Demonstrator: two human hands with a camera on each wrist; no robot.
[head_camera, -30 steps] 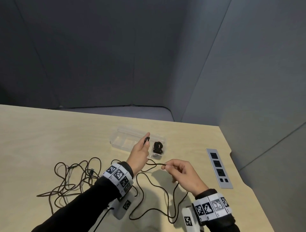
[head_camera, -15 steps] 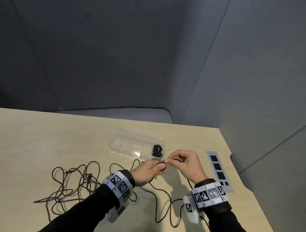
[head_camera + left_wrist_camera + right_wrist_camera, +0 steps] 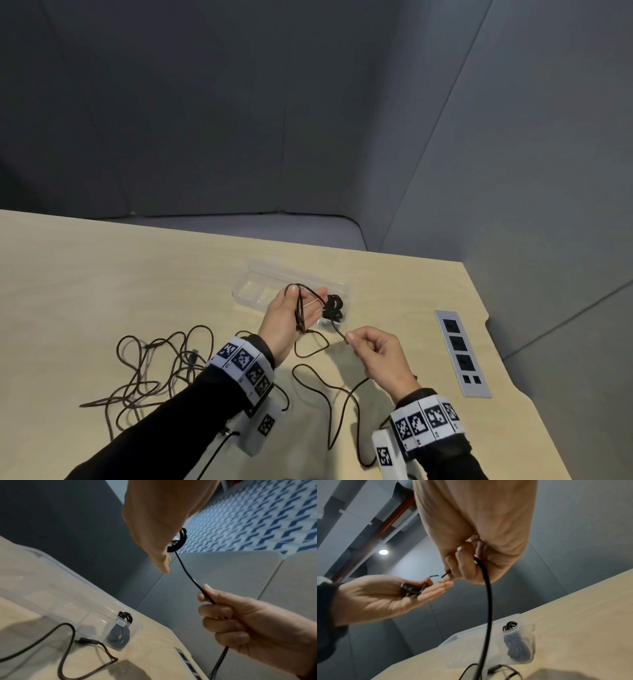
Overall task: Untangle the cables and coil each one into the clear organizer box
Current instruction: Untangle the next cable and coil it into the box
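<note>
The left hand [image 3: 289, 317] is held up over the desk [image 3: 102, 281], just in front of the clear box [image 3: 253, 291]. Its palm faces up and its fingers are almost straight. A few loops of thin black cable [image 3: 346, 394] lie across the palm and go round the fingers. The thumb rests on top of the loops.

From those loops the cable runs a short way to the right hand [image 3: 380, 356]. This hand is lower and closer to the person. Its thumb and first finger pinch the cable, and the other fingers are curled in. Below the right hand the cable drops down to the desk and lies there in big loose bends near the front edge.

The clear box sits on the desk behind the hands. Its lid is open. In the part at its right end there is a small bundle [image 3: 334, 306] of black cable, already wound up. The other parts of the box look see-through, and it is hard to tell more about them.

On the left side of the desk lies a messy pile [image 3: 150, 373] of brown cable with many loops crossing each other. One brown cable [image 3: 68, 642] also bends past the front of the box.

A grey strip of sockets [image 3: 460, 353] is set into the desk on the right. Grey walls [image 3: 308, 120] stand behind the desk
</note>
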